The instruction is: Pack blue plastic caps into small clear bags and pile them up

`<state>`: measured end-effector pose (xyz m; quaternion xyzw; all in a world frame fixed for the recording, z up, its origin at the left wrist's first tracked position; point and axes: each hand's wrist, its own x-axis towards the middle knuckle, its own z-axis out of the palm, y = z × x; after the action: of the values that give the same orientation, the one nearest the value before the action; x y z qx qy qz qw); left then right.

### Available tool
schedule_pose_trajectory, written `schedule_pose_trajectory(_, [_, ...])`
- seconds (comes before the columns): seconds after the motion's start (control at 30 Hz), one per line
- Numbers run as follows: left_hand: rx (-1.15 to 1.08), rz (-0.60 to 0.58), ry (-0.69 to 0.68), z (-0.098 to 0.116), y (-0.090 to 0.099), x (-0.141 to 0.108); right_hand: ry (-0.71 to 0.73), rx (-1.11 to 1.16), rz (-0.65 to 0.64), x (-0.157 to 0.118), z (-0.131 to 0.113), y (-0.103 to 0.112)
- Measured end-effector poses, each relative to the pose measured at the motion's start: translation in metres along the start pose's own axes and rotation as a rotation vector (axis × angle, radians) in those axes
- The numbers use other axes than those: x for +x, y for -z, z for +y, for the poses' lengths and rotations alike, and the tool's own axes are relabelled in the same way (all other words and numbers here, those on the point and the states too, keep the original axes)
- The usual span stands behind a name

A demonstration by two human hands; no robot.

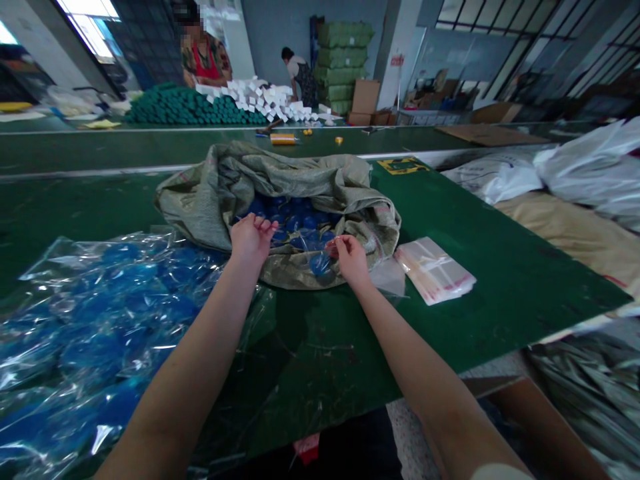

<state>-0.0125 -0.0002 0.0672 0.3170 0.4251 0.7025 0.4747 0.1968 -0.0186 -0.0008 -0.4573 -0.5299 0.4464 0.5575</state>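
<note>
A: Forearms (200, 347) over the worktop (320, 380). Fingers?
B: Right hand (353, 260) pinches a clear poly bag (387, 277), narrow. Left hand (250, 240) loosely curled, nothing visible held.
A: Blue round parts (295, 223)?
B: Heaped in a woven sack (280, 177), just past both hands. Bagged blue parts (100, 313) left, flat bag stack (434, 270) right.
</note>
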Motion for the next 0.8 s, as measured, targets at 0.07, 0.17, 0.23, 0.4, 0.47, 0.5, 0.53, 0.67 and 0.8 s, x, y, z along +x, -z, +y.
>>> schedule_pose_trajectory(0.07, [0.056,-0.061,0.06,0.004,0.007,0.0,0.002,0.019,0.003,0.003,0.002,0.001])
schedule_pose_trajectory(0.17, [0.287,-0.226,0.193,0.0,0.01,-0.005,-0.005,0.026,0.0,0.005,0.003,0.002])
schedule_pose_trajectory(0.23, [0.443,-0.274,0.204,-0.009,0.009,-0.008,-0.013,0.016,-0.004,0.005,0.001,0.002])
schedule_pose_trajectory(0.4, [0.582,-0.275,0.042,-0.034,0.002,-0.009,0.015,0.011,-0.013,0.004,-0.001,0.002])
schedule_pose_trajectory(0.47, [0.522,-0.246,0.032,-0.037,0.0,-0.009,0.026,0.013,-0.017,0.004,0.0,0.002])
schedule_pose_trajectory(0.5, [0.457,-0.227,0.04,-0.037,0.0,-0.009,0.03,0.012,-0.018,0.004,0.0,0.002])
schedule_pose_trajectory(0.53, [0.371,-0.21,0.052,-0.035,-0.001,-0.009,0.034,0.013,-0.017,0.004,0.001,0.002])
schedule_pose_trajectory(0.67, [-0.011,-0.143,0.113,-0.022,0.0,-0.006,0.036,0.03,-0.004,0.004,0.001,0.003])
schedule_pose_trajectory(0.8, [-0.046,-0.146,0.275,-0.013,0.007,-0.001,0.003,0.014,-0.003,0.005,0.0,0.004])
